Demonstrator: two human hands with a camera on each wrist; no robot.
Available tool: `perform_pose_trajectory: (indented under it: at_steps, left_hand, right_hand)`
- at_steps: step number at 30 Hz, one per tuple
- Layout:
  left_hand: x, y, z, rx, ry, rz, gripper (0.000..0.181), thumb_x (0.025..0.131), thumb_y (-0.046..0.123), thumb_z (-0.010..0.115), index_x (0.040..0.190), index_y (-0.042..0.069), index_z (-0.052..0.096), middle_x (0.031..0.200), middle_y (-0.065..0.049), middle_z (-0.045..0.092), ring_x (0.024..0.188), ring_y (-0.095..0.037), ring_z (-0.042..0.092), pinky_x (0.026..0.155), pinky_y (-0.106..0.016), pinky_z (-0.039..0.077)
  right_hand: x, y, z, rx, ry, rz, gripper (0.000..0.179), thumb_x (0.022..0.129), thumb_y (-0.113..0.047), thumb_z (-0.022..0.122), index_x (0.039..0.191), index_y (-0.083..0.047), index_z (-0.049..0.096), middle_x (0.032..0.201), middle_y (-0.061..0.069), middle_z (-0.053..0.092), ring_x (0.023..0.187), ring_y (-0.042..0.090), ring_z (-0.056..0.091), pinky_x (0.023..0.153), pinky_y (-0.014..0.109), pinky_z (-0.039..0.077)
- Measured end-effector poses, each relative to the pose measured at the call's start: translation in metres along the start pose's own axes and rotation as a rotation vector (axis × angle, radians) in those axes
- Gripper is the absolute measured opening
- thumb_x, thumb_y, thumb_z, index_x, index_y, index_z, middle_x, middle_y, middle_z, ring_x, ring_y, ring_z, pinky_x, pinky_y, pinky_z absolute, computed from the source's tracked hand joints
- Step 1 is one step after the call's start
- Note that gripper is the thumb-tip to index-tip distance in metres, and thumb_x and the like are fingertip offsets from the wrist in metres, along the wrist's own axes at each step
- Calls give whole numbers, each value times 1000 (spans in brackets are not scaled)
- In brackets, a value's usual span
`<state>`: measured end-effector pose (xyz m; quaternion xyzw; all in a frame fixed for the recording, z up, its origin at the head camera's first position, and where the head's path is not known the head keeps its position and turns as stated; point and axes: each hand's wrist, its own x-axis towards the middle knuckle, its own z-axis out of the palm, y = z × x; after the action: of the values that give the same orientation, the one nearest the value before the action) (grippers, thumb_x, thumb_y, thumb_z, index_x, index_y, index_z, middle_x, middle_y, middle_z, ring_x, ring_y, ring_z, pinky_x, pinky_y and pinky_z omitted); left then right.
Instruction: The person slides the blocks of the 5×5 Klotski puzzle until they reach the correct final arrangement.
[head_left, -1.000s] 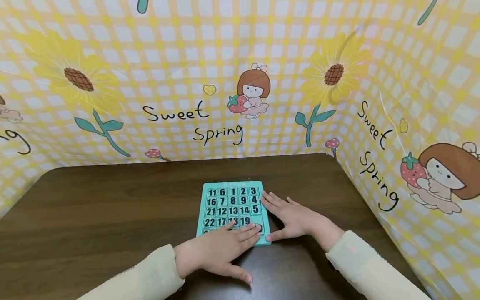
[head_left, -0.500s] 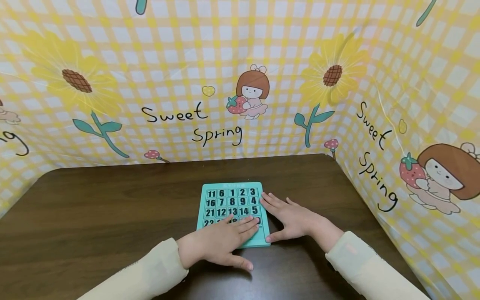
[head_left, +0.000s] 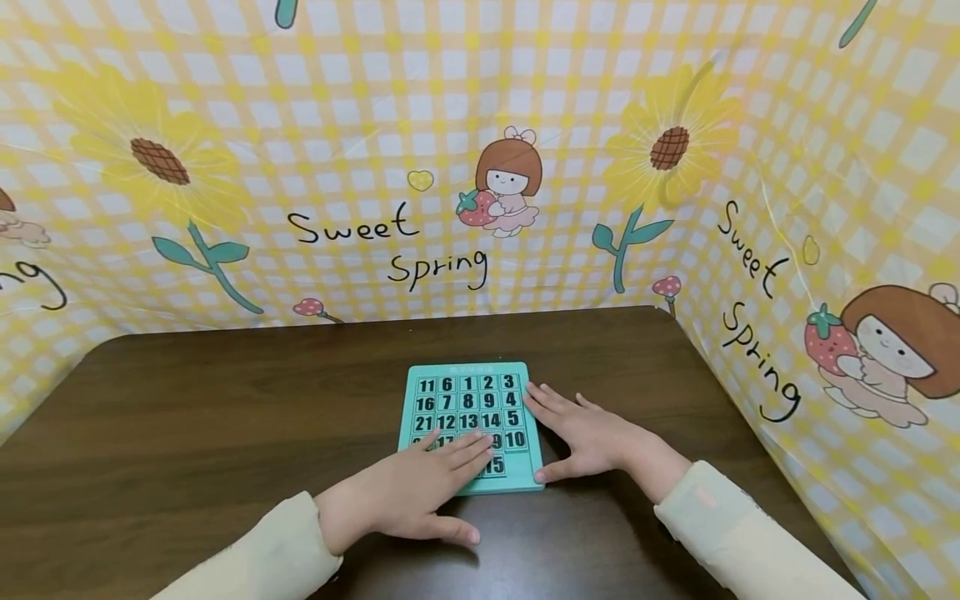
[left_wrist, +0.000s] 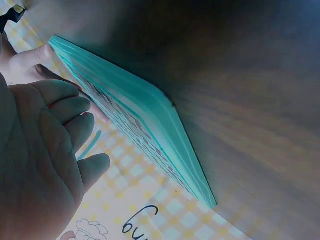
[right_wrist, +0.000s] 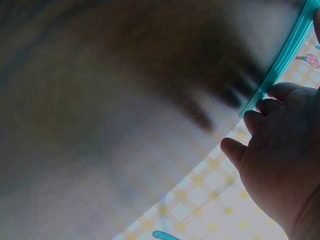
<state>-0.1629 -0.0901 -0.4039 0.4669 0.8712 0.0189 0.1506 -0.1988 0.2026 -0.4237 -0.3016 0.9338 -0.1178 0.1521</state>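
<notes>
A teal number sliding puzzle (head_left: 525, 477) lies flat on the table, its black-numbered tiles facing up. My left hand (head_left: 408, 497) reaches over its lower left part with straight fingers, the fingertips on the tiles just left of the 10 tile (head_left: 515, 439). Below that tile, the bottom right cell has no tile; the 15 tile (head_left: 495, 465) lies left of it. Some lower left tiles are hidden under the hand. My right hand (head_left: 588, 439) rests along the puzzle's right side, fingers extended against the edge (right_wrist: 280, 65) and thumb at the lower right corner.
The dark wooden table (head_left: 225, 433) stretches out on both sides of the puzzle. A yellow checked cloth (head_left: 360, 125) with printed flowers and figures hangs behind it and along the right side.
The 10 tile has gone up one cell in the right column, leaving the bottom right cell bare. My left hand has drawn back leftward; my right hand stays in place.
</notes>
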Motion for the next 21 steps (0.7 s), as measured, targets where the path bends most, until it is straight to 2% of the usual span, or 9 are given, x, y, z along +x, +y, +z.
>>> perform_pose_trajectory:
  at_steps: [6,21]
  left_hand:
    - [-10,6,4,24,22,-3,93,92,75,39,159,12,24,168,-1,16,155,-18,14,120,-60,20]
    - [2,12,8,87,42,43,93,92,76,36,159,11,25,167,-1,18,155,-18,17,120,-58,25]
  right_hand:
    - [0,-2,0,-2,7,-8,106,85,-69,63,161,-15,11,169,3,2,156,26,7,119,66,15]
    - [0,0,1,-6,11,-3,106,85,-69,62,161,-16,11,169,1,2,156,25,7,120,65,15]
